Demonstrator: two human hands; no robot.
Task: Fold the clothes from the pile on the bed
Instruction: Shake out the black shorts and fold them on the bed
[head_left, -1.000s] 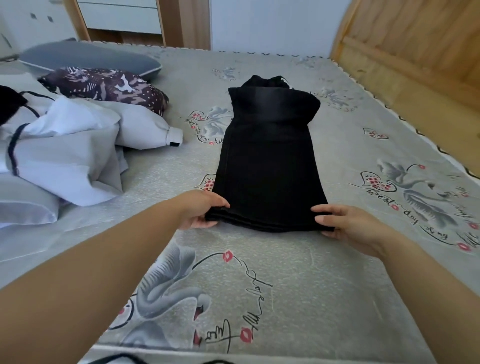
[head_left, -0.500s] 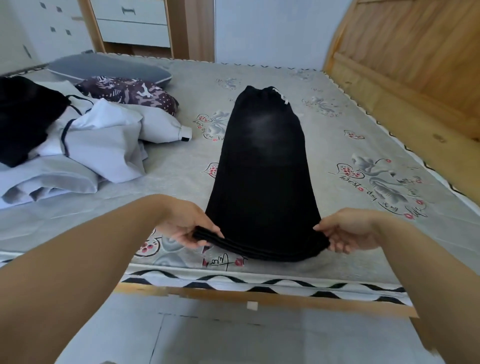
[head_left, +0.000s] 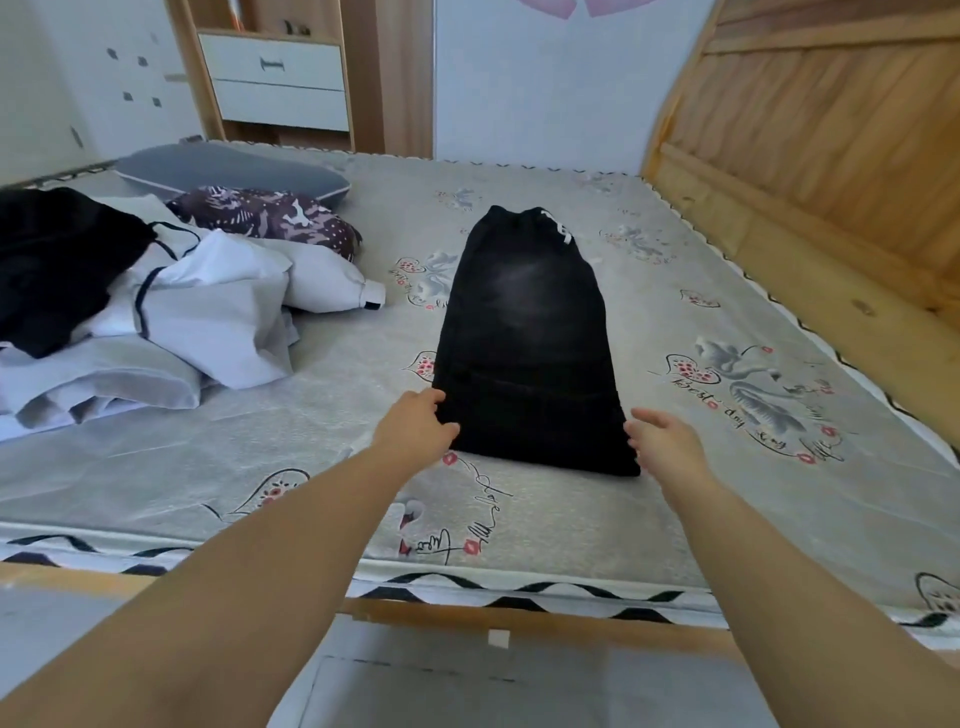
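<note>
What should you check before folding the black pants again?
1. Black pants lie flat on the bed: ok.
2. Left hand touches the near left corner: ok.
3. Right hand grips the near right corner: not ok, it looks open beside it.
4. Bed past the pants free for the fold: ok.
5. Clothes pile lies apart from the pants: ok.
6. Layers underneath lined up: cannot tell.

You're seeing soft, even daylight across the bed (head_left: 519, 519); shadows beneath the clothes on it are faint. Its edges bow with wide-angle distortion, and detail is slightly soft throughout.
</note>
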